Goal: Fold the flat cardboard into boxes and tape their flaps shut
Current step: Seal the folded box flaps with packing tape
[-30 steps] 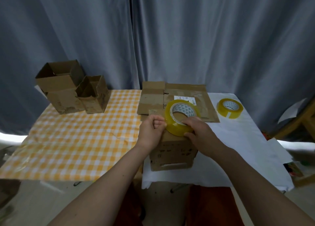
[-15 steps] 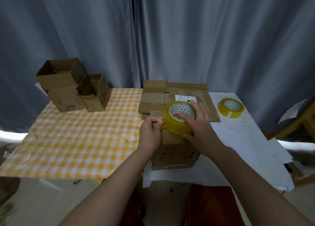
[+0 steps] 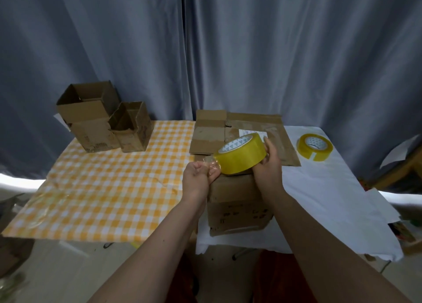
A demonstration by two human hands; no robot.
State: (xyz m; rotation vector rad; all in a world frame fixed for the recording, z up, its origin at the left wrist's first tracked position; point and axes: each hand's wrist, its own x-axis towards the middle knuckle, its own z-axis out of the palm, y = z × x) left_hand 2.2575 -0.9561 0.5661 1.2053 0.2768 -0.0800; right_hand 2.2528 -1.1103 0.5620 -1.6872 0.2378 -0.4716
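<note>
A folded cardboard box (image 3: 237, 202) stands at the table's front edge, between my forearms. Just above its top, my right hand (image 3: 268, 165) grips a yellow tape roll (image 3: 242, 154), tilted on its side. My left hand (image 3: 198, 177) pinches the clear free end of the tape (image 3: 211, 164) at the roll's left side. Flat cardboard (image 3: 251, 131) lies behind the box, partly hidden by the roll and my right hand.
Two open folded boxes (image 3: 100, 120) stand at the back left on the orange checked cloth (image 3: 114, 184). A second yellow tape roll (image 3: 314, 146) lies on the white cloth (image 3: 324, 195) at the right. Grey curtains hang behind the table.
My right hand has lifted the roll off the box top and tipped it onto its side. My left hand has caught the tape's free end and drawn it slightly left.
</note>
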